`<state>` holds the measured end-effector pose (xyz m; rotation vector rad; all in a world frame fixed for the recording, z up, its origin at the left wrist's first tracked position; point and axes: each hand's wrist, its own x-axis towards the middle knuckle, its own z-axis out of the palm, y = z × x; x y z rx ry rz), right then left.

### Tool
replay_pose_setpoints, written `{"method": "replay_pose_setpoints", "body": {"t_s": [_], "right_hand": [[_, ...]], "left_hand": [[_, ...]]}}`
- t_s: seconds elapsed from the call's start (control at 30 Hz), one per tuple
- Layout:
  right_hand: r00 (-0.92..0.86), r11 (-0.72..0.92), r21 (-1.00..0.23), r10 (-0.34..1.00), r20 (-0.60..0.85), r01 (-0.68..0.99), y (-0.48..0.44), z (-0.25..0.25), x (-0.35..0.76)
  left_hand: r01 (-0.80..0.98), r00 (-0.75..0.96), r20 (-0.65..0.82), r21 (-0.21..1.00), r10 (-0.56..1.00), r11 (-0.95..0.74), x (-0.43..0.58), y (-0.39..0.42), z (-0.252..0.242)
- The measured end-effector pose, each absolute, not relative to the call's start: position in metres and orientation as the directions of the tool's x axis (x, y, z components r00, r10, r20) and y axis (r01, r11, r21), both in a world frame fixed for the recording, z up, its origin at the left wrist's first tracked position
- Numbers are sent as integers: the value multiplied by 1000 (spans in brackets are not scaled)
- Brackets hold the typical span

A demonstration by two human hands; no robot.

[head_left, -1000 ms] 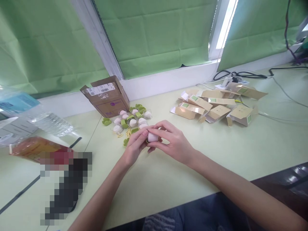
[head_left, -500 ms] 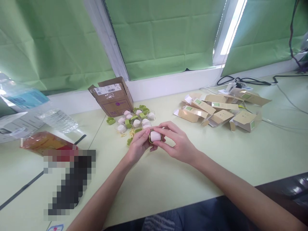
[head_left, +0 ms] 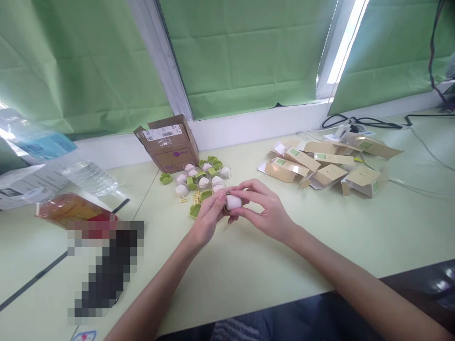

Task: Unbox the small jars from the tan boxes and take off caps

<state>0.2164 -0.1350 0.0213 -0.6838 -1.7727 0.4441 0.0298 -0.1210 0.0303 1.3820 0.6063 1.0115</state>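
Over the table, both my hands are closed around one small container with a rounded white piece (head_left: pixel 233 202) in it and a dark, yellow-green rim. My left hand (head_left: pixel 209 215) grips it from the left, thumb on top. From the right, the thumb and fingers of my right hand (head_left: pixel 265 208) pinch its edges. Just beyond my hands lie several clear cups with pinkish-white rounded pieces (head_left: pixel 203 183). Green flower-shaped parts (head_left: pixel 166 178) are scattered among them. A small heap of pale yellow rings (head_left: pixel 196 196) lies by my left hand.
An open cardboard box (head_left: pixel 172 149) stands at the back. Flattened small cartons (head_left: pixel 327 173) are piled at the right, near black cables (head_left: pixel 377 124). At the left are a clear water bottle (head_left: pixel 88 175), a bottle with a red label (head_left: pixel 78 213) and a blurred-out dark object (head_left: pixel 110 270).
The whole view has shifted slightly, with things appearing a little further right. Both hands still hold the same container, which looks turned a little.
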Motion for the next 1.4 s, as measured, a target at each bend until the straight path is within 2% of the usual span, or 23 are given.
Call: {"method": "replay_pose_setpoints", "body": {"t_s": [0.17,0.3,0.4,0.53,0.7,0.93,1.07,1.17,1.27,1.4], "right_hand": [[-249,790,-544,609,753,284,-132,17,219],[-277,812,-463,565,777,356,-129,14,221],[-277,805,-464,572,772,370,-129,15,222],[-278,804,-440,564,777,401,-131,18,223],[-340,839,-304,477,810,452,-132,19,222],[-376,884,-221,386,842,413,-138,14,221],[-266,841,-279,432,861,463,-135,10,219],[-237,786,-371,533,812,494,-128,5,220],[-253,684,-507,694,674,524,-121,-4,219],[-282,498,-679,866,412,539,-111,-16,216]], "left_hand": [[-193,487,173,977,856,-87,29,-118,31],[-244,492,142,969,859,-20,27,-115,32],[-270,529,141,963,837,9,23,-115,40],[-233,520,153,972,840,-33,18,-116,47],[-247,413,204,963,888,-107,18,-113,42],[-356,179,231,921,956,-156,10,-103,47],[-295,160,205,943,966,-152,0,-99,52],[-144,149,222,969,964,-201,-3,-99,53],[13,133,242,969,961,-245,1,-100,50],[197,143,240,944,960,-265,6,-101,42]]}}
